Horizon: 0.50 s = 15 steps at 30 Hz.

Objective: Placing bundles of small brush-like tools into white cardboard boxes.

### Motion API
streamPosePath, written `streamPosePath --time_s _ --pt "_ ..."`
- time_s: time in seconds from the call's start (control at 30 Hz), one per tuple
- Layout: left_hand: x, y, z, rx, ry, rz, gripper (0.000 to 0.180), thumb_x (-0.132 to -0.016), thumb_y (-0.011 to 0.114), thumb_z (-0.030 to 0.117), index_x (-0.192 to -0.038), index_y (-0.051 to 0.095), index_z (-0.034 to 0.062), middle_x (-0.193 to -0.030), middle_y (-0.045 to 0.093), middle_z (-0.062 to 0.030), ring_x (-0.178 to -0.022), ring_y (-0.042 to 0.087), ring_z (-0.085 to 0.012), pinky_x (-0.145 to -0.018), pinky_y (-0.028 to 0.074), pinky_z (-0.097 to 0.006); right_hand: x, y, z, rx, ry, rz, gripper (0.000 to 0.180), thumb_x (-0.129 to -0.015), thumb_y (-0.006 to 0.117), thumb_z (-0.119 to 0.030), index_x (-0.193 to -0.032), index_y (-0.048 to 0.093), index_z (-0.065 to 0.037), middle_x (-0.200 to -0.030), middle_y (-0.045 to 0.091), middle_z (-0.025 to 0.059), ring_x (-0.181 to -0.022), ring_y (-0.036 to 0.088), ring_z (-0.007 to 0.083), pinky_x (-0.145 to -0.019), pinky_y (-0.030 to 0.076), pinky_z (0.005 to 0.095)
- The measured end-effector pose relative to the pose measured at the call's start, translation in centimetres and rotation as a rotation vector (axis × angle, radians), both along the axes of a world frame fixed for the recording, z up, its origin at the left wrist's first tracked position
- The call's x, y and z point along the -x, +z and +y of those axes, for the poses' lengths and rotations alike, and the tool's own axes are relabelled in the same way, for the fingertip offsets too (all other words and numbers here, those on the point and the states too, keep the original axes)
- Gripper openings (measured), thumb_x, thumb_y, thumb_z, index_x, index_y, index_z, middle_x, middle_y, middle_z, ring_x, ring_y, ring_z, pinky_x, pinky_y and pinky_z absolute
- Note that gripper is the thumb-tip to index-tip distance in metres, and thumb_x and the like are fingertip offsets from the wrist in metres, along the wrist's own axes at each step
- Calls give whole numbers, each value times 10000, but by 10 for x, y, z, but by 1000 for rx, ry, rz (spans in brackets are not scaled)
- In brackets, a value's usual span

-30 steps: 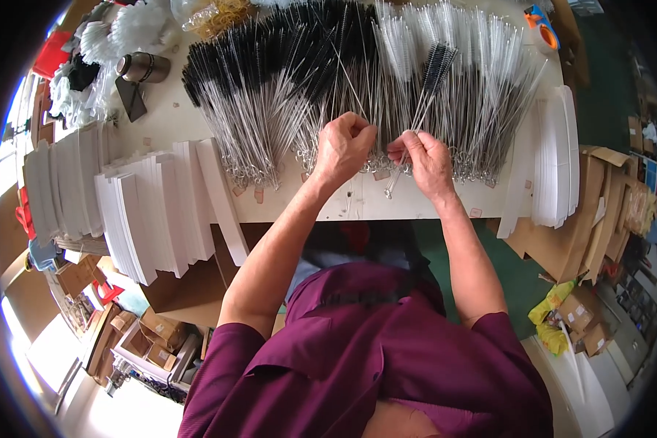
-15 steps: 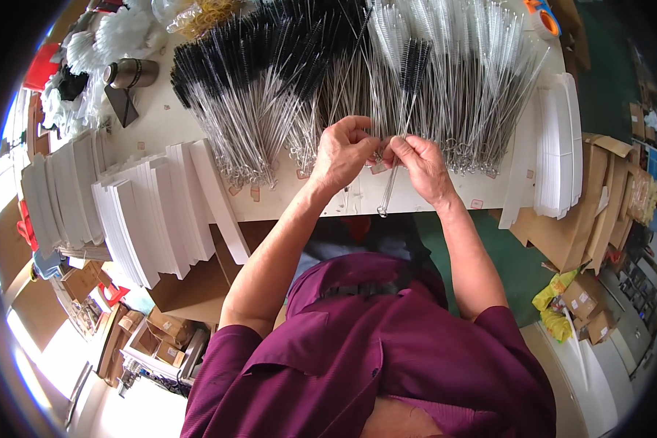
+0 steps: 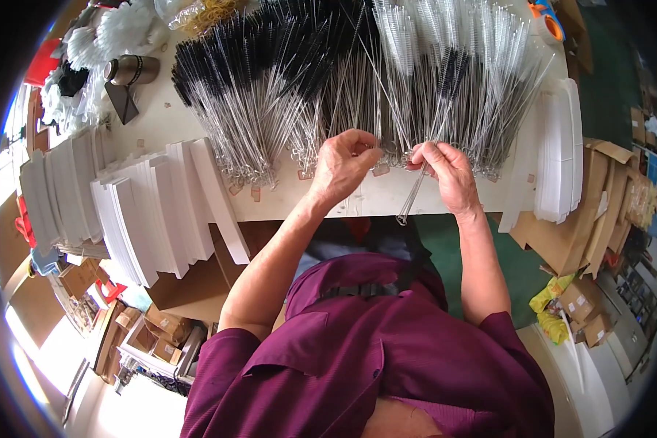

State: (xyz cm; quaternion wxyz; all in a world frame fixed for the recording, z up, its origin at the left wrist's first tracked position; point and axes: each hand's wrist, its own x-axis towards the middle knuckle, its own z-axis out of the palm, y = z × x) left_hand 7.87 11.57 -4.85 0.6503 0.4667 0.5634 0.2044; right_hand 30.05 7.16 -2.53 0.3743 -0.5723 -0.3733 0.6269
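My right hand [image 3: 451,174] is closed on thin straw-cleaning brushes [image 3: 410,198], held by their wire stems. Their looped ends hang toward me over the table edge, and the black bristles [image 3: 452,69] point away over the white brushes. To the left, my left hand [image 3: 345,166] has thumb and fingers pinched together beside the loop ends of the piled brushes; what it holds, if anything, is hidden. Black-bristled brushes [image 3: 233,51] lie in a thick row at the left and middle. White-bristled brushes [image 3: 474,36] lie at the right, loops toward me.
Stacks of white folded card strips [image 3: 146,219] stand at the table's left, with another stack [image 3: 558,150] at the right. A metal flask [image 3: 135,71] lies far left. A tape roll [image 3: 552,28] sits far right. Cardboard boxes [image 3: 588,212] stand right of the table [image 3: 270,208].
My right hand has moved right, away from my left hand, carrying the black brushes along. Their bristles now lie further right over the white brushes. My left hand has shifted slightly nearer me.
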Motion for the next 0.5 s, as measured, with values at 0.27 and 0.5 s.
streamPosePath --time_s 0.27,0.5 --pt "-39 15 -7 7 -9 -133 283 -913 697 122 -1137 642 -43 -852 701 -78 -786 642 -97 -701 519 -258 -21 5 0 22 -56 -27 368 -1078 537 -299 -904 686 -11 -916 690 51 -813 635 128 -792 492 260" --pt "-70 37 -8 -112 -62 -146 355 -898 685 108 -1183 581 -75 -911 723 -146 -864 713 -183 -761 574 -335 -42 7 6 -22 -199 210 337 -1085 513 -260 -889 639 -16 -960 680 92 -875 665 192 -840 575 396"
